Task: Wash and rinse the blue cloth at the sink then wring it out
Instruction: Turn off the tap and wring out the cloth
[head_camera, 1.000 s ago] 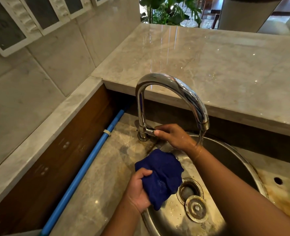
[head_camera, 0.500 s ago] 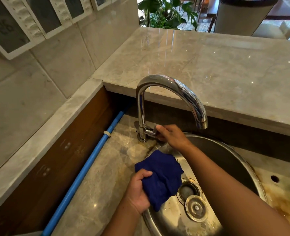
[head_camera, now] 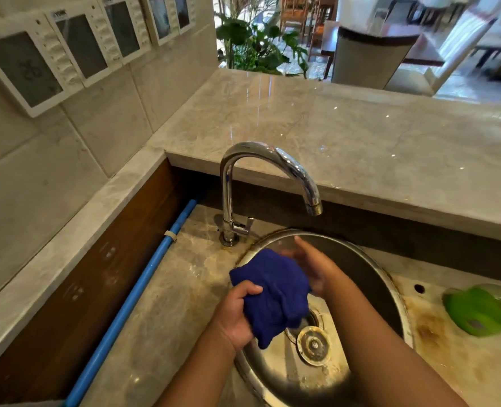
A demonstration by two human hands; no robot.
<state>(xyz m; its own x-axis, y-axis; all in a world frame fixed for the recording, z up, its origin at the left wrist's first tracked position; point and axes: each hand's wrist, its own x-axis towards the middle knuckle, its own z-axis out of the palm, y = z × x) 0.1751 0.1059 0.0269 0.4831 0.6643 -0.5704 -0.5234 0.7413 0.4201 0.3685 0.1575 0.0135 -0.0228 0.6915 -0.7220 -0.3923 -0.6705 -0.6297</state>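
**Right hand leaves tap lever for blue cloth**

Its fingers lie nearly straight (blurred) against the crumpled fabric. The left hand clutches that soft bundle in curled fingers, above the left rim of the round steel sink.

Deep blue cloth, chrome tap, light blue pipe, green object, grey-veined marble counter.

Right hand off lever, at cloth
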